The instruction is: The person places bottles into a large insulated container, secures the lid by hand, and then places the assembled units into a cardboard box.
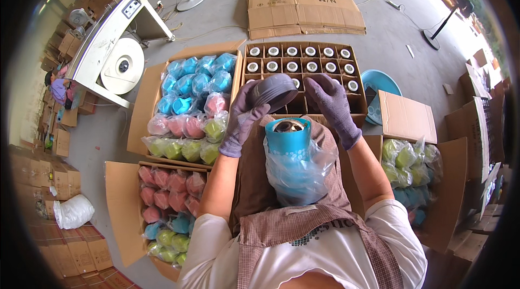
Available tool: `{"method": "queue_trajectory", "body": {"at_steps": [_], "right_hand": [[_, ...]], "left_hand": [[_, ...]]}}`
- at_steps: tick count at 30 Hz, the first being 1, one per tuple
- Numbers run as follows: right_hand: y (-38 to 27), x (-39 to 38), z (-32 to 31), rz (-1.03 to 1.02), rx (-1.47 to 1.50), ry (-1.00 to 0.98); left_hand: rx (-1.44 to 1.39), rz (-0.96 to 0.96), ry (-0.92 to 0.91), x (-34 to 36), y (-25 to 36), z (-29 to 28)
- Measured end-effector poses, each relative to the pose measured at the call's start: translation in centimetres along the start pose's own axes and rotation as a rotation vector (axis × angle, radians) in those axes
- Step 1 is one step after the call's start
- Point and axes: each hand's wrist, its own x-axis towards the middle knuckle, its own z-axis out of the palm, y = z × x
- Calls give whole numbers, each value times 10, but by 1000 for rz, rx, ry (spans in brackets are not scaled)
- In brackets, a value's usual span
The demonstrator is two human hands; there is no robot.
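My left hand (246,118), in a purple-grey glove, grips a dark grey round lid (277,89), held tilted above my lap. My right hand (330,105), gloved alike, is just right of the lid with curled fingers; whether anything is in them I cannot tell. Below both hands a bright blue container (287,143) with an open metal mouth stands between my legs on the brown apron, partly wrapped in clear plastic (303,178). Behind my hands a divided carton (355,56) holds rows of white-topped cylinders.
Open cartons of bagged blue, pink and green pieces (179,151) flank me. A flattened carton (306,10) lies ahead. A blue basin (382,80) is at right, a white machine (122,67) at left, stands with round bases (190,2) and cords on the floor, stacked boxes at both sides.
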Motion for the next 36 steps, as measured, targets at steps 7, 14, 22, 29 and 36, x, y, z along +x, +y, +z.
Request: {"method": "queue_trajectory", "body": {"at_steps": [7, 14, 22, 29, 36], "right_hand": [[60, -18, 0, -40, 325, -418], [59, -17, -2, -96, 388, -470], [43, -36, 7, -500, -157, -243], [22, -37, 14, -404, -82, -30], [-16, -64, 30, -731, -348, -261]], "left_hand": [[116, -92, -272, -19, -16, 3], [294, 8, -274, -19, -18, 5], [210, -30, -133, -27, -29, 10], [522, 113, 111, -9, 9, 33], [336, -177, -73, -9, -13, 0]]}}
